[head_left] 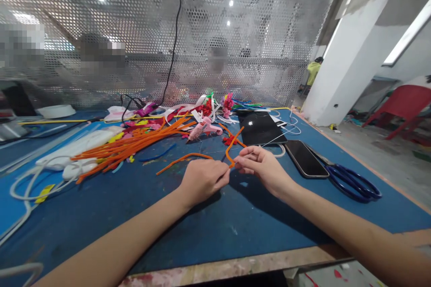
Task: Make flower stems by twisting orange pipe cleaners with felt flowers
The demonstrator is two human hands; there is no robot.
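left hand (204, 181) pinches a bent orange pipe cleaner (234, 141); right hand (264, 168) gathers fingertips beside it, hold unclear. shaping seems underway; next calls for steady pinching.

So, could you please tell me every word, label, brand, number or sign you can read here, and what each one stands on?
None can be read.
Yellow tag at the left: any print is too small and blurred.
Black flat panel: a small white mark, too small to tell whether it is a logo or glare.
Phone: dark screen, no legible text.
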